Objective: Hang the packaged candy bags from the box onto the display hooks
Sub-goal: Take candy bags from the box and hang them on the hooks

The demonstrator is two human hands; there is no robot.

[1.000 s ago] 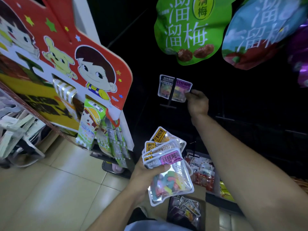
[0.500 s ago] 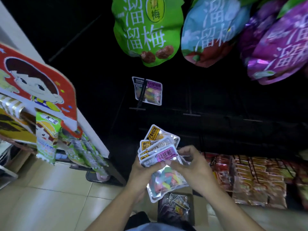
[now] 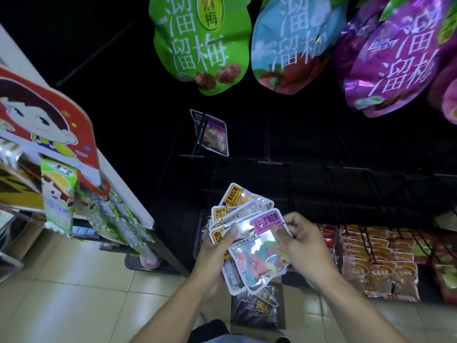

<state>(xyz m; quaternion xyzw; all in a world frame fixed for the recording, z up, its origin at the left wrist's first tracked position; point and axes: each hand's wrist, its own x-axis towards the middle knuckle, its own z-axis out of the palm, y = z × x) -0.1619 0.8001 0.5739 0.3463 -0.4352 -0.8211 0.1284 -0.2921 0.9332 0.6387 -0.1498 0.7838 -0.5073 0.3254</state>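
Dim aisle, bright foreground, wide-angle bend.
The black rack swallows light; below it, glare whitens the top candy bag and pale floor tiles; edges curve, slightly soft.

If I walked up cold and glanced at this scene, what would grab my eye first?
Probably the big glossy snack bags overhead, a green one, a blue one and a purple one, bright against the dark rack. Next, at lower centre, the fan of small candy bags gripped in the left hand, while the right hand pinches the front one with the purple label. A red cartoon sign stands at left.
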